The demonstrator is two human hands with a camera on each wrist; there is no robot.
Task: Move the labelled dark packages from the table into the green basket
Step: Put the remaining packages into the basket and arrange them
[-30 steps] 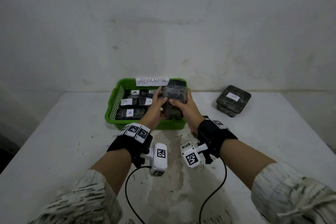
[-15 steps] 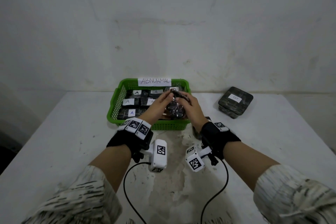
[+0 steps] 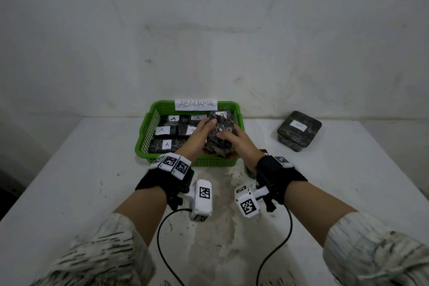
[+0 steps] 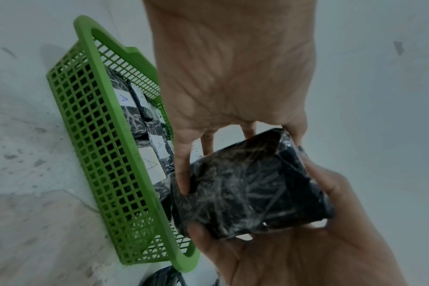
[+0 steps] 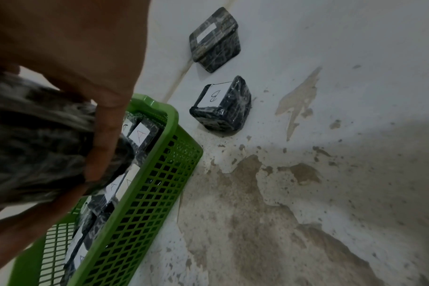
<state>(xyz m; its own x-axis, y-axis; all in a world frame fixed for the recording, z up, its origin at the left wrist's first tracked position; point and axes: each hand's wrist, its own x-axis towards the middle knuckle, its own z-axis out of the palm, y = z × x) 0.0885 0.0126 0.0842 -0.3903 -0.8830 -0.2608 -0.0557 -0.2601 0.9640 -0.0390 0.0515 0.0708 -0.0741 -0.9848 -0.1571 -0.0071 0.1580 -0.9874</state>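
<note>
Package [image 3: 219, 134] gripped by left hand [image 3: 197, 137] and right hand [image 3: 234, 144], label hidden, over green basket [image 3: 148, 130]

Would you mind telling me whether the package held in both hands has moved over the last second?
Yes. The held package has come down and tipped over: earlier it stood up against the ABNORMAL label; now it sits lower, over the green basket's near right corner.

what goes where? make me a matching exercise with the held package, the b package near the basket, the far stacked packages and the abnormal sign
Things:
1. held package
2. B package
3. stacked packages
4. ABNORMAL sign

Places:
a. on the green basket back rim
b. far right on the table
c. on the table beside the basket's corner
d. between the left hand and right hand

Pairs: 1-d, 2-c, 3-b, 4-a
</note>
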